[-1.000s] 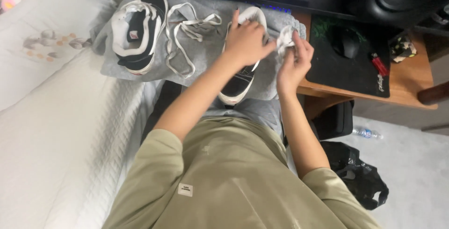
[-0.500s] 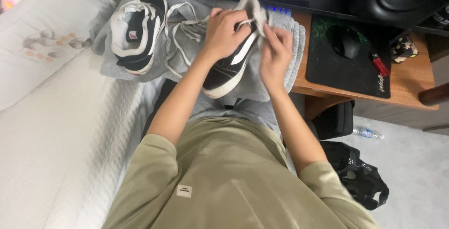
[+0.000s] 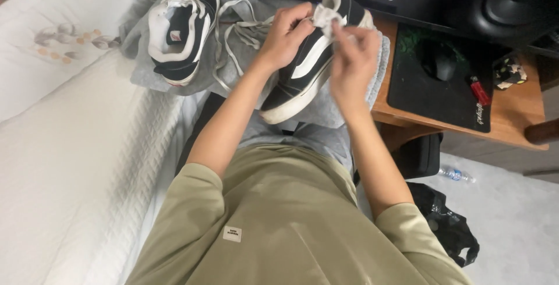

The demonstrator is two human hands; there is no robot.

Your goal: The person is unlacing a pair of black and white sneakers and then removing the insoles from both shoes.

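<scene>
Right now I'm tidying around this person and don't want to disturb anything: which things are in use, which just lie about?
In use:
left hand
right hand
black shoe
white cloth
loose laces
second shoe
grey towel

Lying about:
computer mouse
mouse pad
speaker
water bottle
black bag

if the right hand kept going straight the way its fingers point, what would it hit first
Probably the white cloth it already pinches against the black-and-white low-top sneaker that the left hand holds. The right hand points up-left at the shoe's heel; depth is unclear.
</scene>
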